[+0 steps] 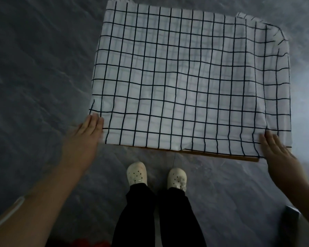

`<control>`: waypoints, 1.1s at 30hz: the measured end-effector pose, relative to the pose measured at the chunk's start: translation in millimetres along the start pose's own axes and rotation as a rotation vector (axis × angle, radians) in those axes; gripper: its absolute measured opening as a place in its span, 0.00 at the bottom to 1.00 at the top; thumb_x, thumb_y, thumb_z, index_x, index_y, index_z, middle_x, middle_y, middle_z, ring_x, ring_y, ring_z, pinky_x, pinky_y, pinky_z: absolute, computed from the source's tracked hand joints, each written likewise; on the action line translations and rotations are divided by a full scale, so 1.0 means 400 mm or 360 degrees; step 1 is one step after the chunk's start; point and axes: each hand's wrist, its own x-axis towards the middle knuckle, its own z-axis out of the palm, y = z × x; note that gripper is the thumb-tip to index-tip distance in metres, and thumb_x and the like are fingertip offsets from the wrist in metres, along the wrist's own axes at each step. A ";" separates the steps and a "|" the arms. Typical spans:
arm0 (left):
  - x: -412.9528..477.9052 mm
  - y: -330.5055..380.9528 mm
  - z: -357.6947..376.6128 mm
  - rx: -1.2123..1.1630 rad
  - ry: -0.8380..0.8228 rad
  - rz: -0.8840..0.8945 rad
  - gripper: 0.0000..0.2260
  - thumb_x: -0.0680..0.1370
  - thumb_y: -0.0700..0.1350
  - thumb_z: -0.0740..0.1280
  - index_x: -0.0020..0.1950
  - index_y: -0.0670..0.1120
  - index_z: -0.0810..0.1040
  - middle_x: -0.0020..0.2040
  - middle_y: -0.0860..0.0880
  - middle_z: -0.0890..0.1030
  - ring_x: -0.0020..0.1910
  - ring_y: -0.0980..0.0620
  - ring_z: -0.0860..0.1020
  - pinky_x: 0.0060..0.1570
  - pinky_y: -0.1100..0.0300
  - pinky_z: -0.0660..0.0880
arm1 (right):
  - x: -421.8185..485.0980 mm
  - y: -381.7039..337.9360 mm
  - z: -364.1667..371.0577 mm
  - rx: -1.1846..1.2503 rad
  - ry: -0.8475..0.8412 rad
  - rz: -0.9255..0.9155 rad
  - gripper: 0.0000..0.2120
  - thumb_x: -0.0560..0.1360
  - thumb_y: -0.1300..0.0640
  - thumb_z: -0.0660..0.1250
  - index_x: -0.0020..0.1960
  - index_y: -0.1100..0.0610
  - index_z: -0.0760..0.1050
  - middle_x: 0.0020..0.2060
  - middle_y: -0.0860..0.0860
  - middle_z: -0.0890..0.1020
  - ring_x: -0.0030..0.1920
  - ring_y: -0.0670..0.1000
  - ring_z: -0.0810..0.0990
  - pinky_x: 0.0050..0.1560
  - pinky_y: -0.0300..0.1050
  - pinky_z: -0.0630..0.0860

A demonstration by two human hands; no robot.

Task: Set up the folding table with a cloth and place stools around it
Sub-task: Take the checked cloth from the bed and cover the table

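- A white cloth (185,77) with thin black lines in squares lies spread out over the table (221,155).
- The cloth hides almost all of the table. Only a thin brown strip of the table shows along the near edge, more on the right side.
- The cloth has soft wrinkles. Its far right corner is bunched up and folded.
- The left hand (84,138) is at the near left corner of the cloth. Its fingers are straight and close together, and the tips touch the cloth's edge. It grips nothing.
- The right hand (280,154) lies flat on the near right corner of the cloth. Its fingers are straight, and it grips nothing. It looks a bit blurry.
- The person stands just in front of the table, between the two hands.
- Two cream shoes (136,172) with small holes and black trousers (141,211) show below the table's edge.
- The floor (34,68) is grey with cloudy marks.
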 end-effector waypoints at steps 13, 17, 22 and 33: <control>-0.137 0.023 0.087 0.0044 -0.0079 -0.0023 0.26 0.69 0.34 0.55 0.67 0.36 0.72 0.68 0.36 0.72 0.65 0.39 0.72 0.50 0.43 0.76 | -0.118 -0.014 0.115 0.0028 -0.0117 0.0051 0.44 0.64 0.79 0.61 0.76 0.58 0.53 0.75 0.55 0.54 0.74 0.59 0.55 0.61 0.59 0.70; -0.152 0.033 0.095 0.0002 -0.0154 -0.0095 0.32 0.65 0.27 0.70 0.69 0.37 0.70 0.71 0.38 0.68 0.68 0.39 0.67 0.53 0.41 0.74 | -0.139 -0.002 0.131 0.0028 -0.0037 0.0023 0.46 0.62 0.80 0.63 0.76 0.58 0.54 0.75 0.57 0.57 0.75 0.57 0.53 0.61 0.56 0.64; -0.174 0.046 0.119 -0.0018 -0.0242 -0.0111 0.37 0.60 0.25 0.73 0.69 0.36 0.69 0.71 0.37 0.68 0.69 0.39 0.66 0.54 0.42 0.74 | -0.162 0.010 0.159 0.0025 -0.0083 0.0029 0.47 0.62 0.80 0.63 0.76 0.57 0.53 0.75 0.57 0.56 0.76 0.52 0.46 0.61 0.59 0.67; -0.210 0.050 0.137 -0.0036 -0.0223 -0.0081 0.31 0.65 0.27 0.65 0.69 0.37 0.68 0.71 0.38 0.68 0.69 0.38 0.67 0.56 0.40 0.73 | -0.203 0.012 0.182 0.0071 -0.0126 0.0045 0.45 0.63 0.80 0.61 0.76 0.58 0.54 0.75 0.57 0.55 0.74 0.59 0.56 0.63 0.58 0.67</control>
